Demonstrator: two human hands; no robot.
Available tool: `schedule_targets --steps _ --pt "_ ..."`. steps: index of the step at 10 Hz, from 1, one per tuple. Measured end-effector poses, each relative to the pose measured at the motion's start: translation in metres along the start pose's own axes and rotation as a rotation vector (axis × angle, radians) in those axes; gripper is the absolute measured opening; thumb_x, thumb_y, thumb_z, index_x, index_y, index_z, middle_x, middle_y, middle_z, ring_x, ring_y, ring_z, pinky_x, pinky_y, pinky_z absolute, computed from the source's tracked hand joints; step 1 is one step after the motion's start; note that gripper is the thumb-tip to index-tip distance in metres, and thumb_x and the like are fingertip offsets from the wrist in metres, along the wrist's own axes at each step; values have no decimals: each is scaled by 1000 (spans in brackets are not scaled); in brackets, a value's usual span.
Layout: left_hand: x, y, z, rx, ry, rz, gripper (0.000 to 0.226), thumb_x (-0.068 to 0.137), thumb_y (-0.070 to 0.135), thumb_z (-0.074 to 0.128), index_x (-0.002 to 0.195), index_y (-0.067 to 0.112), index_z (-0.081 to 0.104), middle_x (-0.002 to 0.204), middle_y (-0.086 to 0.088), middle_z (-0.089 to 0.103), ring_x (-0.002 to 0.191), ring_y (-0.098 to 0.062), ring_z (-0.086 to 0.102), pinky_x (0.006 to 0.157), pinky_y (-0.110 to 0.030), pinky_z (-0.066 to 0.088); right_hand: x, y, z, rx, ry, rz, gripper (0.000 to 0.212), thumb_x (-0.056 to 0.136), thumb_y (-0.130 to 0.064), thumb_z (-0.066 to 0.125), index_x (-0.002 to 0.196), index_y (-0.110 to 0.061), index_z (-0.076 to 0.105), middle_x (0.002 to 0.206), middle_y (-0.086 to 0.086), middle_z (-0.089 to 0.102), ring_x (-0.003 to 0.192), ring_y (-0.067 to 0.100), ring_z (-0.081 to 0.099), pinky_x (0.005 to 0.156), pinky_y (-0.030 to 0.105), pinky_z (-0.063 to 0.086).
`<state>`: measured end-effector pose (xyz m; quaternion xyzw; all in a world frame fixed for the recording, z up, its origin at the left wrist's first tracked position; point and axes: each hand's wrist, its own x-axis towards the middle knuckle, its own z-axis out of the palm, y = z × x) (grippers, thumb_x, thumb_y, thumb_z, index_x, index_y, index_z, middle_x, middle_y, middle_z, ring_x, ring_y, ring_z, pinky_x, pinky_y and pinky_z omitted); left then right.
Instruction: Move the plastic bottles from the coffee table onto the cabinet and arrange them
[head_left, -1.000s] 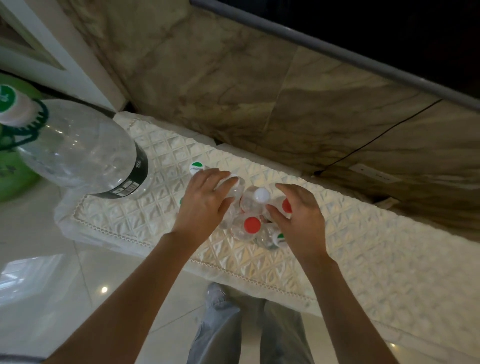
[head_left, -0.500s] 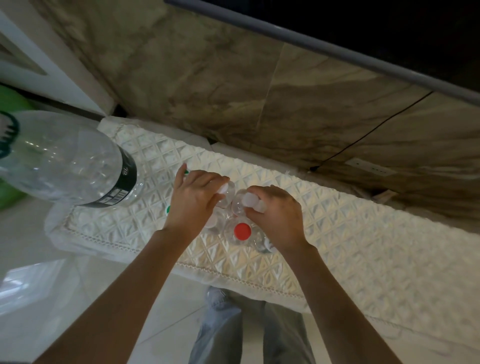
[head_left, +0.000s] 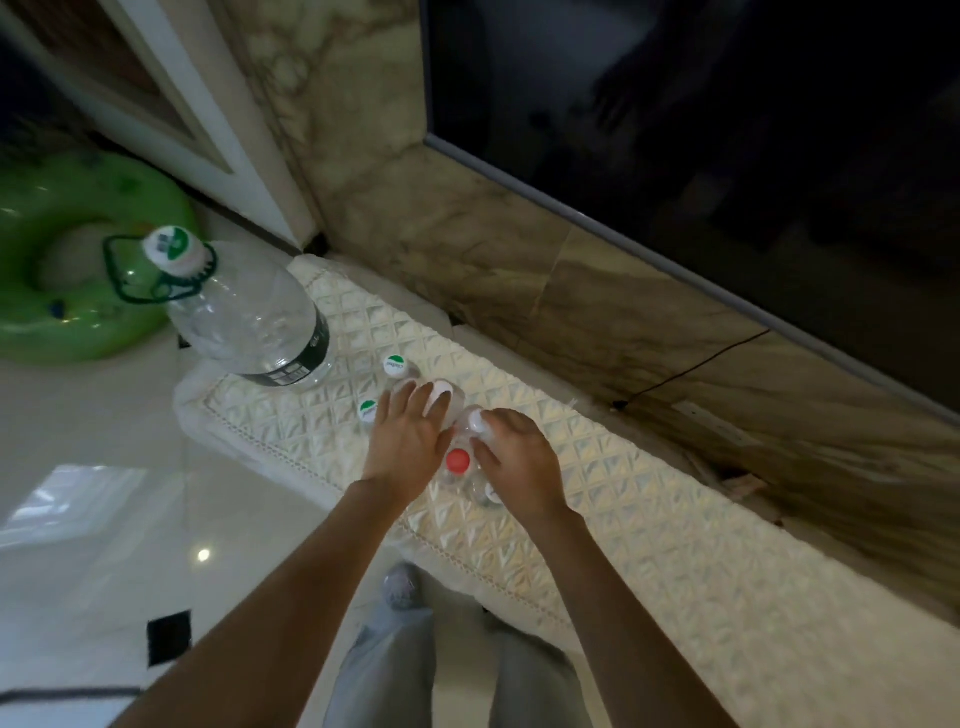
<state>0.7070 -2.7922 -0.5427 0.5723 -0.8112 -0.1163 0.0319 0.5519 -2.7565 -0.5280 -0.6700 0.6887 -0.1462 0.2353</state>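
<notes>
2 hands on bottles | L hand (head_left: 408, 441) flat, fingers straight | R hand (head_left: 514, 457) grips white-cap bottle (head_left: 470, 422)

Clear glossy plastic bottles (head_left: 457, 470) stand on a quilted, satiny cream cloth (head_left: 649, 519); the wall (head_left: 467, 249) is polished marble, the floor (head_left: 93, 467) glossy tile.

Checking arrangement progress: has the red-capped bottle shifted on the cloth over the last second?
Cannot tell. The camera swung, and the red-capped bottle sits about as far from the cloth's front hem as before, between both hands.
</notes>
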Motion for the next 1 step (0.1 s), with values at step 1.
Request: schedule_targets --steps 1 --pt "-37 25 -15 20 108 -138 38 88 29 58 121 10 59 124 -16 60 119 -37 52 99 -55 41 -21 0 -26 -39 -19 -31 31 91 -24 58 120 -13 60 113 6 64 105 21 58 88 31 48"
